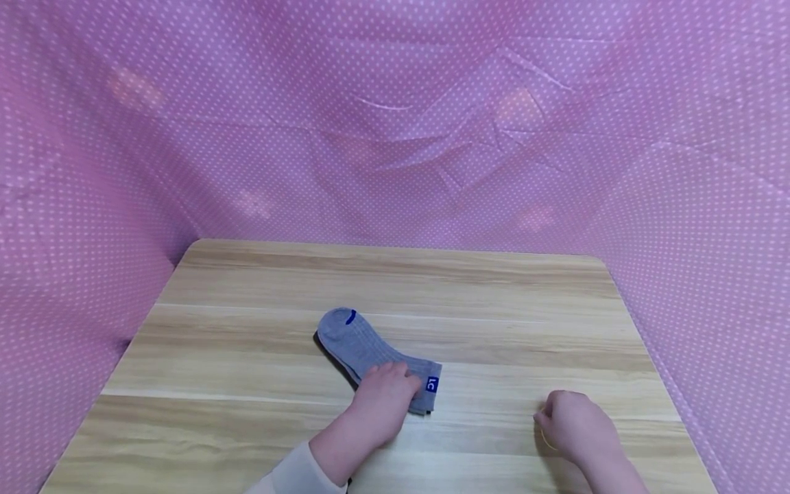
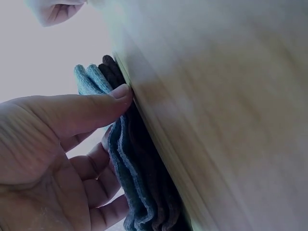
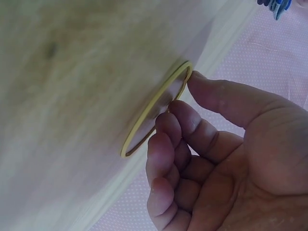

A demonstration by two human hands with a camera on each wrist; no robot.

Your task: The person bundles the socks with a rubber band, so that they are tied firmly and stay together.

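A stack of socks (image 1: 364, 343), grey on top and dark below, lies flat on the wooden table, with a blue lettered tag on the grey cuff. My left hand (image 1: 385, 401) grips the stack near its cuff. In the left wrist view, the thumb (image 2: 96, 108) is at the layered edge of the socks (image 2: 137, 183) and the other fingers lie over their top. To the right, my right hand (image 1: 580, 425) holds a thin yellow rubber band (image 3: 149, 106) between thumb and forefinger. The band's loop hangs close to the table; its other fingers are curled.
The light wooden table (image 1: 247, 343) has rounded far corners. Pink cloth with white dots (image 1: 395, 137) hangs behind it and along both sides.
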